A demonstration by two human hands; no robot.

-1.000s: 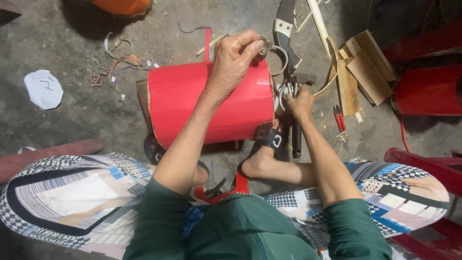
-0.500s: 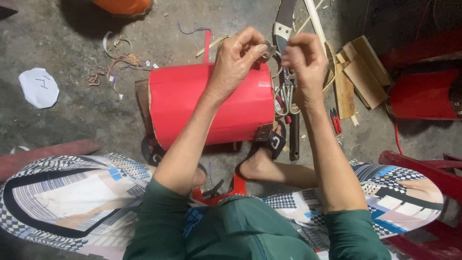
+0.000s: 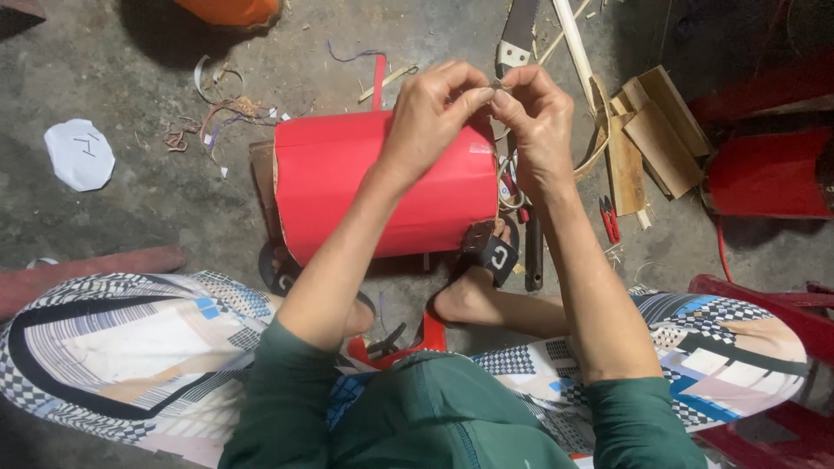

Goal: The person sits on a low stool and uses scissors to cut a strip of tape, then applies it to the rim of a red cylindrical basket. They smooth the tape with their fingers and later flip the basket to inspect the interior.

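Here, both my hands meet above the red cylinder, fingertips pinched together on something small

My left hand (image 3: 430, 117) and my right hand (image 3: 534, 113) sit in the upper middle of the frame, thumbs and forefingers narrowed tight around a tiny pale piece (image 3: 495, 87) that I cannot make out clearly; the other fingers curl loosely. Just beneath them the red cylinder (image 3: 382, 187) lies on its side on the grey floor, at the centre of the frame, with my sandalled foot (image 3: 482, 269) against its lower right edge. To the right of it lie cut wooden pieces (image 3: 647, 130), and small red snips (image 3: 610, 219) rest near them. A saw blade (image 3: 519, 35) points in from the top edge. A white paper scrap (image 3: 80, 155) lies at far left
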